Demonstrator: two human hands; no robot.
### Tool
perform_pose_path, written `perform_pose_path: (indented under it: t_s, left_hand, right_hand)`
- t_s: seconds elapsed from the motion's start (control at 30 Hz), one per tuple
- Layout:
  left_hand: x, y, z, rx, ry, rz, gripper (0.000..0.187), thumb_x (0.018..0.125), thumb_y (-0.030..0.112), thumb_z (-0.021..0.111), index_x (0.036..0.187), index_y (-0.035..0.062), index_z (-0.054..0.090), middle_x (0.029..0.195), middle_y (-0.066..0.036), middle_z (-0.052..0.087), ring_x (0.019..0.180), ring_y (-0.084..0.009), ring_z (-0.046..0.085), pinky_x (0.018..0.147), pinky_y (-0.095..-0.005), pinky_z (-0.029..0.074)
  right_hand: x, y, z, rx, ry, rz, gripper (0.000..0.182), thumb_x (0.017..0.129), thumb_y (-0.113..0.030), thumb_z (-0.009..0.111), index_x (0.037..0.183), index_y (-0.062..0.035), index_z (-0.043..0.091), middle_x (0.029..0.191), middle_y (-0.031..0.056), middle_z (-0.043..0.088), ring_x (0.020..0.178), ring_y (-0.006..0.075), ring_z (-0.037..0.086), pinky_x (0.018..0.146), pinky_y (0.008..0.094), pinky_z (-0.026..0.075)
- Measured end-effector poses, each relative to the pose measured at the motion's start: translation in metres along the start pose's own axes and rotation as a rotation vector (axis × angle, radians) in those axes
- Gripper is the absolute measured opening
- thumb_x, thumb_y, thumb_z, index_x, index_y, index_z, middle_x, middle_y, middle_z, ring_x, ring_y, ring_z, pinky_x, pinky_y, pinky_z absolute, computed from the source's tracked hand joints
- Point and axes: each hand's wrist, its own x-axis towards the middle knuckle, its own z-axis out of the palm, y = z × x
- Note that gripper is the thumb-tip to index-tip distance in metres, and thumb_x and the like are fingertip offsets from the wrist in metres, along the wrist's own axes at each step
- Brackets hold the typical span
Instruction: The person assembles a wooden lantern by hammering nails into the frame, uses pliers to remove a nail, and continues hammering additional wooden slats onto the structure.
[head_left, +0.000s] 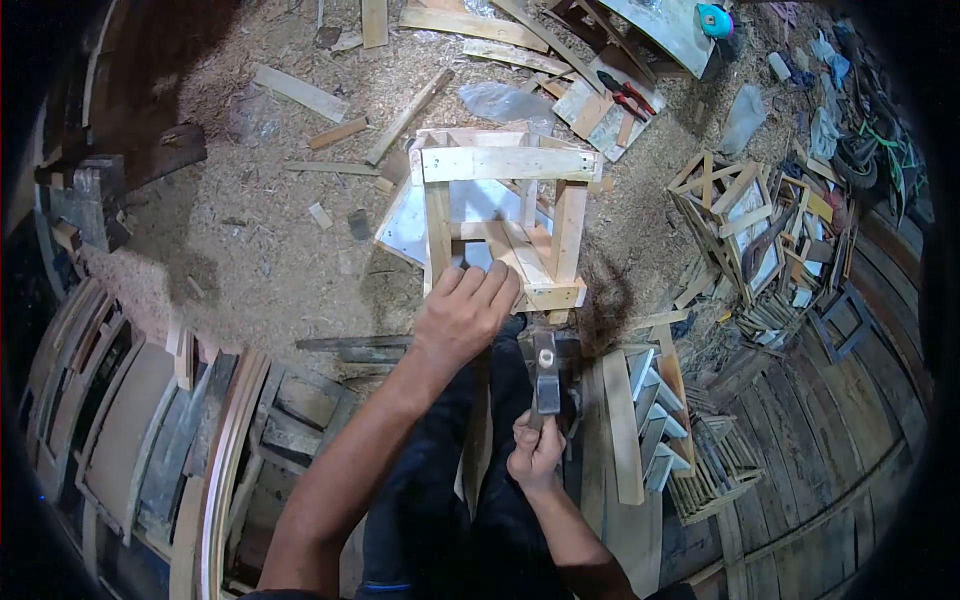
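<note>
A small box-shaped wooden frame (510,163) of pale slats stands on the ground in front of me, with nail heads showing at its corners. My left hand (462,312) curls its fingers over the near lower corner of this frame; the fingertips are hidden, so any small piece under them cannot be made out. Below and to the right, my right hand (537,448) is closed round the handle of a hammer (547,385). The hammer's dark metal head points up, apart from the frame's near bottom rail (553,298).
Sawdust and loose wood strips (300,93) cover the ground. Red-handled pliers (627,95) lie on a board at the upper right, near a teal tape measure (714,20). Another wooden frame (735,200) and scrap stand right. Stacked wooden pieces (130,430) line the left.
</note>
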Motion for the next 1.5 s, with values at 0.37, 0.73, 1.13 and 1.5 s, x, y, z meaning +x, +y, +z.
perform_pose_path:
  t_s: [0.37, 0.73, 1.13, 1.5]
  left_hand:
    - [0.009, -0.002, -0.004, -0.036, 0.023, -0.027, 0.024, 0.082, 0.015, 0.064, 0.104, 0.0061, 0.065, 0.100, -0.002, 0.066, 0.075, -0.0142, 0.056, 0.067, -0.0305, 0.041]
    - [0.011, -0.003, -0.003, -0.012, 0.015, -0.030, 0.025, 0.082, 0.016, 0.068, 0.105, 0.0066, 0.065, 0.100, -0.002, 0.066, 0.073, -0.0138, 0.056, 0.067, -0.0303, 0.041]
    - [0.011, -0.002, -0.004, -0.058, 0.001, -0.042, 0.027, 0.081, 0.014, 0.067, 0.106, 0.0056, 0.065, 0.102, -0.003, 0.067, 0.075, -0.0153, 0.057, 0.070, -0.0310, 0.043]
    - [0.011, -0.002, -0.004, -0.053, 0.028, -0.029, 0.030, 0.077, 0.013, 0.068, 0.106, 0.0055, 0.065, 0.103, -0.005, 0.068, 0.076, -0.0157, 0.058, 0.071, -0.0317, 0.043]
  right_hand:
    - [0.012, -0.009, 0.005, -0.037, -0.025, 0.051, 0.040, 0.101, -0.037, 0.053, 0.095, 0.0018, 0.060, 0.069, 0.0101, 0.063, 0.058, 0.0223, 0.066, 0.055, 0.0322, 0.051]
    - [0.020, -0.001, -0.002, -0.070, 0.007, -0.016, 0.033, 0.099, -0.031, 0.054, 0.092, 0.0019, 0.058, 0.067, 0.0132, 0.062, 0.055, 0.0245, 0.065, 0.053, 0.0339, 0.050]
    - [0.015, 0.000, 0.000, -0.047, 0.054, -0.278, 0.030, 0.101, -0.026, 0.052, 0.097, 0.0025, 0.059, 0.069, 0.0164, 0.061, 0.058, 0.0290, 0.066, 0.051, 0.0382, 0.049]
    - [0.032, -0.018, 0.008, -0.139, 0.014, 0.009, 0.032, 0.099, -0.027, 0.054, 0.096, 0.0045, 0.061, 0.068, 0.0155, 0.062, 0.057, 0.0296, 0.066, 0.052, 0.0367, 0.050]
